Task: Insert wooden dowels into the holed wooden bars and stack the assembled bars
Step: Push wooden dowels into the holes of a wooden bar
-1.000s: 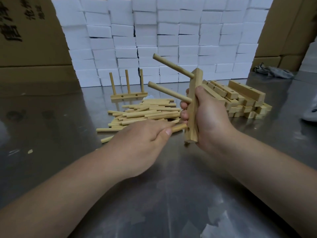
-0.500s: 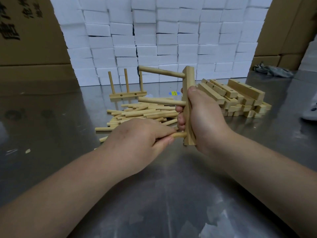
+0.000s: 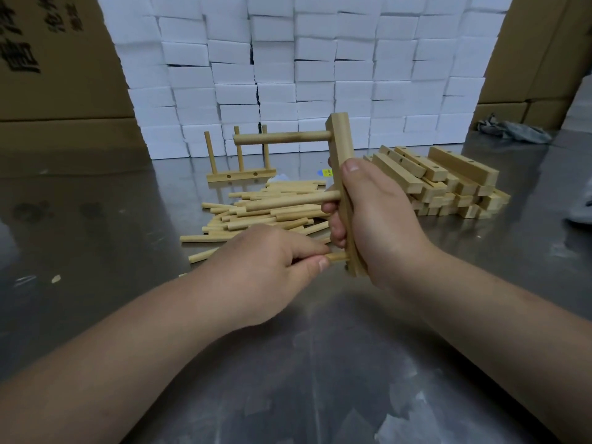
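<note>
Nearest the camera, two bare forearms reach in over the scuffed, reflective grey steel table. The left hand is curled, thumb and forefinger pinching a short pale round wooden dowel whose tip meets the lowest hole of a square-section pale wooden bar. How deep that tip sits cannot be told. The right hand is wrapped round the lower half of this bar, thumb pressed on its near face and fingers curled behind it, holding it almost upright above the table with its top leaning slightly left. Two more smooth round dowels stick out of the bar to the left, roughly level: a middle dowel just above the right fingers and a top dowel near the bar's upper end. Beyond the hands, at the table's middle, lies a loose pile of plain wooden dowels, crossed at many angles. To its right, toward the table's right edge, sits a rough heap of drilled wooden bars, holes showing on their upper faces. Farther back stands a finished wooden bar with three upright dowels, flat on the table near its far edge. Behind it rises a wall of matt white foam blocks, flanked by brown cardboard boxes. A crumpled grey cloth lies at the far right corner.
</note>
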